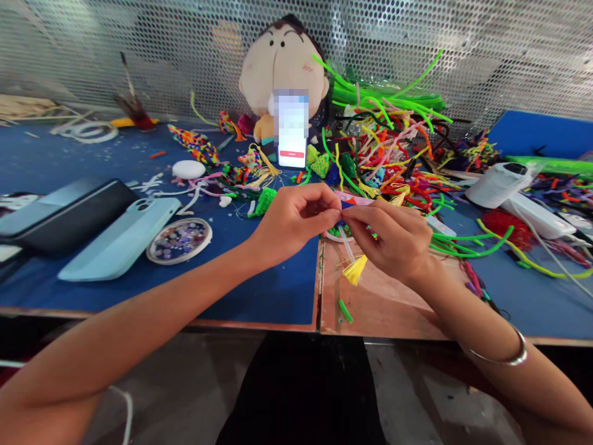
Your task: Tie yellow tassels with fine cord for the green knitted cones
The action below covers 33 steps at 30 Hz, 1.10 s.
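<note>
My left hand [294, 219] and my right hand [393, 238] meet above the table's front edge, fingertips pinched together on a small blue pipe-cleaner piece [345, 213]. A yellow tassel [356, 270] hangs below my right hand; a thin clear strand runs up from it toward my fingers. A silver bangle [504, 355] sits on my right wrist. A short green pipe-cleaner scrap [345, 311] lies on the bare wooden patch [384, 309] beneath my hands.
A heap of coloured pipe cleaners [393, 148] fills the middle right. A plush doll [282, 74] and a propped phone [291, 133] stand behind. Two phones [115, 238], a round bead dish [180, 240], a white roll [498, 183] lie on the blue mat [259, 290].
</note>
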Each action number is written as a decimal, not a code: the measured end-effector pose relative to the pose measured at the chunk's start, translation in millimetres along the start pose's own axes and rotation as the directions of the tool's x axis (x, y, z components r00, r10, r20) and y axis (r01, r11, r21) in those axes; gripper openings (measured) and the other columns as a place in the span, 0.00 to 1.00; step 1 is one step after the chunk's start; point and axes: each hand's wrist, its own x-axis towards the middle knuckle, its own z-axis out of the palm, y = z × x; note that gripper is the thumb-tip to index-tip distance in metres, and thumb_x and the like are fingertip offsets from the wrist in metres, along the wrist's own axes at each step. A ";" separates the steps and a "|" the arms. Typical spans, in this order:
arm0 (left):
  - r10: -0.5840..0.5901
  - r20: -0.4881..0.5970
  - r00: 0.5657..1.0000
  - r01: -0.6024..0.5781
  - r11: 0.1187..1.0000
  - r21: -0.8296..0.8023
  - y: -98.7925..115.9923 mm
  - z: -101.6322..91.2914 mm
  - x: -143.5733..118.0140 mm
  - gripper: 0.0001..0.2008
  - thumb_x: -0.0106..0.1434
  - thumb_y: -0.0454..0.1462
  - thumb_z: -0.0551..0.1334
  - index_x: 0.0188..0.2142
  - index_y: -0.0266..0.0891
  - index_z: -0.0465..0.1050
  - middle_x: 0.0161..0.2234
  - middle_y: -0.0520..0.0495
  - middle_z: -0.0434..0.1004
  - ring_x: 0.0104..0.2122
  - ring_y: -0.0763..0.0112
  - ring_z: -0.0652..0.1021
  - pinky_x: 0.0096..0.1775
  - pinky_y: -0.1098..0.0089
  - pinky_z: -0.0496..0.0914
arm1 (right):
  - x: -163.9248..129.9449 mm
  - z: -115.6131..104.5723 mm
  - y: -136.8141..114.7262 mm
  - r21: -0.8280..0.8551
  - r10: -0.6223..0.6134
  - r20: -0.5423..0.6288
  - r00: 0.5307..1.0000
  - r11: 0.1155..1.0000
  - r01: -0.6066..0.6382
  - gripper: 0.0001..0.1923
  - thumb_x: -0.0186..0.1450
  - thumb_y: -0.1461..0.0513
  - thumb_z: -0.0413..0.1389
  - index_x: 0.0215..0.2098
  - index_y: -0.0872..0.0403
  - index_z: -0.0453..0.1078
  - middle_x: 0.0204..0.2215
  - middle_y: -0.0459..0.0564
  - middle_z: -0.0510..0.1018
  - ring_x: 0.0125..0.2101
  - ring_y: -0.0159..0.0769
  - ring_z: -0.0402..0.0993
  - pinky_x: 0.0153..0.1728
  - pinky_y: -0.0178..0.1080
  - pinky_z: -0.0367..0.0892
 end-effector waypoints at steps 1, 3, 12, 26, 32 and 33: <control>-0.015 0.012 1.000 0.015 0.999 -0.037 -2.1 -0.4 1.2 0.03 0.55 0.32 0.61 0.25 0.36 0.69 0.20 0.56 0.67 0.20 0.82 0.68 0.23 0.79 0.62 | 0.0 0.7 0.3 -0.009 -0.001 0.011 1.000 1.000 0.001 0.03 0.64 0.66 0.54 0.35 0.55 0.69 0.21 0.41 0.74 0.21 0.26 0.69 0.22 0.30 0.61; -0.048 0.032 0.998 0.051 0.995 -0.088 -5.6 -0.8 3.4 0.03 0.55 0.31 0.61 0.25 0.35 0.69 0.19 0.57 0.66 0.19 0.83 0.68 0.22 0.79 0.62 | -0.4 3.3 0.9 -0.022 0.004 0.025 1.000 1.000 -0.003 0.03 0.64 0.66 0.53 0.34 0.55 0.69 0.21 0.42 0.74 0.21 0.25 0.69 0.21 0.30 0.60; -0.214 0.107 0.971 0.239 0.849 -0.471 -10.0 2.4 5.8 0.05 0.51 0.35 0.69 0.28 0.36 0.76 0.24 0.54 0.76 0.24 0.82 0.75 0.29 0.79 0.70 | -1.4 7.6 3.4 -0.006 0.140 -0.008 0.990 0.990 -0.140 0.04 0.61 0.68 0.52 0.30 0.54 0.66 0.18 0.38 0.71 0.17 0.23 0.64 0.19 0.29 0.58; -0.233 0.132 0.963 0.266 0.771 -0.579 -7.8 3.8 3.9 0.09 0.46 0.37 0.73 0.29 0.40 0.80 0.27 0.52 0.80 0.28 0.79 0.79 0.32 0.79 0.74 | -0.1 2.5 -4.3 0.083 0.208 -0.026 0.978 0.975 -0.205 0.06 0.56 0.70 0.52 0.28 0.53 0.61 0.18 0.36 0.67 0.16 0.21 0.58 0.18 0.29 0.56; -0.232 0.141 0.962 0.271 0.784 -0.559 -4.9 4.1 3.2 0.12 0.43 0.38 0.74 0.26 0.37 0.77 0.23 0.53 0.78 0.23 0.79 0.77 0.29 0.77 0.73 | 0.1 1.0 -7.5 0.110 0.222 -0.010 0.975 0.969 -0.219 0.05 0.57 0.69 0.52 0.29 0.53 0.61 0.18 0.36 0.67 0.15 0.21 0.56 0.17 0.29 0.54; -0.228 0.141 0.963 0.268 0.790 -0.551 -4.7 3.9 3.0 0.12 0.42 0.38 0.74 0.26 0.37 0.76 0.23 0.54 0.78 0.23 0.79 0.76 0.29 0.77 0.73 | -0.1 0.8 -8.3 0.113 0.222 -0.013 0.975 0.969 -0.219 0.05 0.57 0.69 0.52 0.29 0.53 0.61 0.18 0.36 0.67 0.15 0.21 0.56 0.17 0.29 0.54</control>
